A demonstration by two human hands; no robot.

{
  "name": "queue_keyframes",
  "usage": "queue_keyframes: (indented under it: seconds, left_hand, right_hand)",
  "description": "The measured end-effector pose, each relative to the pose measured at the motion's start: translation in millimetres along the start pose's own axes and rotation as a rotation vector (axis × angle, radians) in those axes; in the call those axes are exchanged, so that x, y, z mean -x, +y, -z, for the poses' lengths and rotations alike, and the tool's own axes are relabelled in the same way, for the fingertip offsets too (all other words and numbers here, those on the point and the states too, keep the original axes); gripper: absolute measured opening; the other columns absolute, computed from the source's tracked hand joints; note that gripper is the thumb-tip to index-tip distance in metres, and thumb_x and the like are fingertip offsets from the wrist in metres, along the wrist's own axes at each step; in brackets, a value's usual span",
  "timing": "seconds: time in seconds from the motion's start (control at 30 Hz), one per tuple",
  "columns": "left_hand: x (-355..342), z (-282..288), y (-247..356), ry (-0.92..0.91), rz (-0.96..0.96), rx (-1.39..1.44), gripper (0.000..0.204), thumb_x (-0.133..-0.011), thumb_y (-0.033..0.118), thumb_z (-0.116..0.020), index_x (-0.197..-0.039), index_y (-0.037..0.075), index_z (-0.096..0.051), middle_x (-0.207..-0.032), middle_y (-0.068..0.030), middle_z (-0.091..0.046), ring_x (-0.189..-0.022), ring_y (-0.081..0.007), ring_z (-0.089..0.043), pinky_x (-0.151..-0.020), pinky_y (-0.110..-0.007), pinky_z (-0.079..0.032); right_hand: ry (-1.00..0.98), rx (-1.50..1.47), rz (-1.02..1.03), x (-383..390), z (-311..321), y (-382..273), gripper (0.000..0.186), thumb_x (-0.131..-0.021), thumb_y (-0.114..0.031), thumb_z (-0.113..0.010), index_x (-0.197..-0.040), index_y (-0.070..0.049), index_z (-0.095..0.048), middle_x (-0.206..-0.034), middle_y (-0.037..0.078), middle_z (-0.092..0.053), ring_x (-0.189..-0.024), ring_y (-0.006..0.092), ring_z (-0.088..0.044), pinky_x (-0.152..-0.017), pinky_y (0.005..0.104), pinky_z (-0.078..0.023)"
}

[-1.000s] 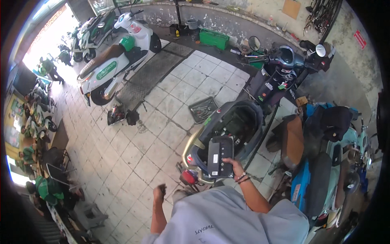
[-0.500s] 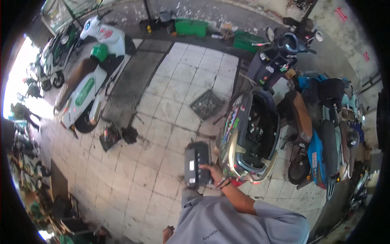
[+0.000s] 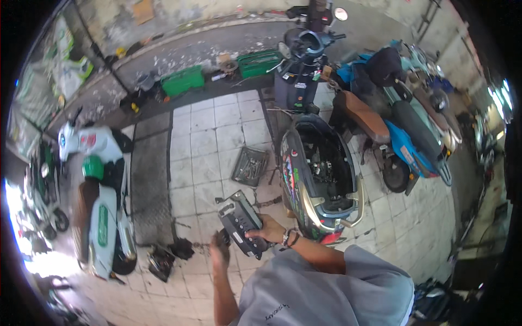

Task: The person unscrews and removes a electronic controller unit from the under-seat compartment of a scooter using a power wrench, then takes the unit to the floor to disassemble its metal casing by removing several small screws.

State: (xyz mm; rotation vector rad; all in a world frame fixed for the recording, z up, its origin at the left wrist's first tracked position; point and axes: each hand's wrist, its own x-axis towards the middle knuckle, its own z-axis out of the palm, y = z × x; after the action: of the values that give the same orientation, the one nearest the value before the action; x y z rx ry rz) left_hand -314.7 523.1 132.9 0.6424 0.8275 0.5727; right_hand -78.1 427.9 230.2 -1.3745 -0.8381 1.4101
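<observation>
From the head camera, looking down: the person in the grey shirt is holding a dark grey plastic scooter panel point(image 3: 239, 223) out in front of the chest, over the tiled floor point(image 3: 212, 136). The right hand point(image 3: 267, 229) is closing around the panel's lower right edge, fingers wrapped onto it, a bracelet showing at the wrist. The left hand point(image 3: 219, 247) is hanging just below the panel's lower left corner, fingers drooping; whether it is actually touching or gripping the panel I cannot tell from here.

Just to the right of the panel, a stripped scooter point(image 3: 321, 174) is standing with its seat off and its dark under-seat bay lying open. A metal tool tray point(image 3: 250, 165) is sitting on the tiles just above the panel, near the scooter's left flank. Further right, a blue scooter point(image 3: 402, 130) with a brown seat is parked. Over on the left, a white and green scooter point(image 3: 103, 206) is resting beside a grey floor mat point(image 3: 149, 185). Along the far wall, two green crates point(image 3: 182, 80) are sitting near a dark scooter point(image 3: 302, 65).
</observation>
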Motion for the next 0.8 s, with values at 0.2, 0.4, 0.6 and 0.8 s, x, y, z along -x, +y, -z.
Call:
queue_keyframes:
  seconds: [0.2,0.4,0.6,0.8]
  left_hand:
    - [-111.0,-115.2,98.6,-0.004,-0.325,-0.062,0.069,-0.102,0.061,-0.042,-0.144,0.007,-0.048,-0.136,-0.0089,-0.058,-0.122,-0.0255,-0.058,-0.104,-0.042,-0.048]
    - [-168.2,-188.7,239.3,-0.413,-0.277,0.095,0.065,-0.103,0.059,-0.037,-0.138,0.006,-0.053,-0.122,-0.0125,-0.064,-0.107,-0.0285,-0.064,-0.093,-0.044,-0.053]
    - [-276.7,-251.9,281.1,-0.468,-0.144,-0.244,0.058,-0.102,0.047,-0.047,-0.137,0.000,-0.054,-0.125,-0.0135,-0.064,-0.112,-0.0266,-0.064,-0.099,-0.039,-0.051]
    - [-382.7,-278.4,280.8,-0.592,0.116,-0.430,0.055,-0.100,0.044,-0.055,-0.130,-0.002,-0.057,-0.118,-0.0133,-0.067,-0.101,-0.0235,-0.068,-0.089,-0.035,-0.055]
  right_hand:
    - [0.091,0.157,0.254,-72.3,25.7,-96.0,0.076,-0.085,-0.056,-0.075,-0.131,0.001,-0.056,-0.115,0.020,-0.069,-0.107,0.0272,-0.066,-0.095,0.0382,-0.050]
    - [0.229,-0.657,0.296,-181.8,70.9,-126.3,0.056,-0.102,-0.047,-0.056,-0.129,0.002,-0.060,-0.120,0.012,-0.069,-0.105,0.0175,-0.064,-0.094,0.0334,-0.050]
    - [0.204,-1.554,0.461,-347.4,45.5,-49.1,0.042,-0.107,-0.028,-0.048,-0.139,-0.002,-0.055,-0.136,0.011,-0.060,-0.121,0.0205,-0.058,-0.110,0.0370,-0.043]
    - [0.239,-1.460,0.544,-362.3,93.9,-103.6,0.046,-0.107,-0.035,-0.047,-0.135,-0.002,-0.059,-0.129,0.013,-0.066,-0.112,0.0203,-0.064,-0.096,0.0298,-0.050]
